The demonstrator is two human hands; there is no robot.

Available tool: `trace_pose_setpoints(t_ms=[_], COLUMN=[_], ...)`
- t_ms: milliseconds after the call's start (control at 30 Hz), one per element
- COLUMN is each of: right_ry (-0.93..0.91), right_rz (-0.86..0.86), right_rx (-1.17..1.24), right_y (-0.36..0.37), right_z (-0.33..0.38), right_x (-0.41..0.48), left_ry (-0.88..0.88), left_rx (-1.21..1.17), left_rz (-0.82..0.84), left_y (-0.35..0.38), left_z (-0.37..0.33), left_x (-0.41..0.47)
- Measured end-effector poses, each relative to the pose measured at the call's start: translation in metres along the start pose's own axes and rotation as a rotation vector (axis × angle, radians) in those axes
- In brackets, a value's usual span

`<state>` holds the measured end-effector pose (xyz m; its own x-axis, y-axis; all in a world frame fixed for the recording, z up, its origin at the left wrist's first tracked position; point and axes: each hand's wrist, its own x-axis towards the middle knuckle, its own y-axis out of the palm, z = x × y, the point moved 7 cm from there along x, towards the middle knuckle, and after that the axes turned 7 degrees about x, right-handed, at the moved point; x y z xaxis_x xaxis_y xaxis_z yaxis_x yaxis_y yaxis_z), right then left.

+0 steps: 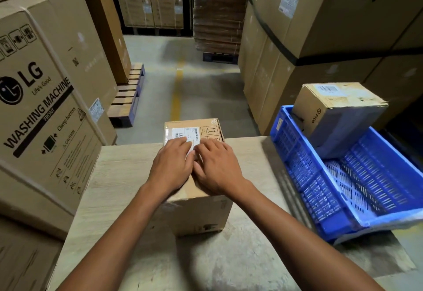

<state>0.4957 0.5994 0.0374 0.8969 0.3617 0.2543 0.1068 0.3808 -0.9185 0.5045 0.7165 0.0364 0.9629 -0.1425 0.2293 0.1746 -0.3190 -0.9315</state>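
Note:
A small cardboard box (196, 208) stands on the light wooden table (128, 176), in the middle of the head view. A white barcode label (184, 132) is stuck on its top. My left hand (172, 164) lies flat on the box top, its fingers reaching over the near edge of the label. My right hand (217, 167) lies beside it on the same top, fingers slightly bent and pressing down. The two hands touch each other. Neither one curls around anything.
A blue slatted plastic crate (343, 190) sits tilted at the table's right edge with another cardboard box (338, 112) leaning in its far end. Large washing machine cartons (41, 107) stand at left and stacked cartons (320, 39) at right. A floor aisle with a yellow line (177, 94) runs ahead.

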Motion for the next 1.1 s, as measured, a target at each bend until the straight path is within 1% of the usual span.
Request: trace_pose_setpoints(t_ms=[133,267,367,433,467,533,600,667,767,900,967,1033,1100], right_ry=[0.034,0.083,0.043,0.050,0.060,0.054,0.033,0.031,0.086,0.239,0.284,0.218,0.045], right_rz=[0.006,-0.031,0.027,0.059,0.063,0.064,0.057,0.036,0.016,0.117,0.129,0.069,0.065], right_rx=[-0.066,-0.071,-0.061,-0.048,-0.045,-0.059,-0.066,-0.052,-0.027,0.023,0.051,0.058,0.068], right_y=[-0.005,-0.001,0.015,0.017,0.017,0.015,0.014,0.011,0.009,0.021,0.026,0.020,0.012], right_z=[-0.006,-0.012,-0.012,-0.016,-0.018,-0.018,-0.016,-0.015,-0.004,0.024,0.031,0.032,0.028], right_x=[0.020,0.040,0.041,0.043,0.044,0.045,0.045,0.041,0.026,-0.002,-0.010,-0.009,-0.002], left_ry=[0.039,0.021,0.017,0.007,0.009,0.019,0.003,-0.031,-0.134,-0.210,-0.244,-0.317,-0.442], left_rx=[0.101,0.029,0.026,0.083,0.108,0.139,0.127,0.108,0.111,0.096,0.113,0.118,0.079], left_rz=[-0.028,-0.086,0.065,0.113,0.103,0.031,-0.033,-0.028,0.103,0.152,0.156,0.125,0.082], left_y=[-0.011,-0.009,0.012,0.018,0.018,0.013,0.007,0.008,0.019,0.022,0.021,0.017,0.007], left_z=[-0.005,0.005,0.010,0.012,0.013,0.014,0.016,0.020,0.034,0.043,0.041,0.044,0.058], left_x=[0.027,0.048,0.054,0.060,0.063,0.070,0.075,0.079,0.081,0.078,0.076,0.071,0.060])
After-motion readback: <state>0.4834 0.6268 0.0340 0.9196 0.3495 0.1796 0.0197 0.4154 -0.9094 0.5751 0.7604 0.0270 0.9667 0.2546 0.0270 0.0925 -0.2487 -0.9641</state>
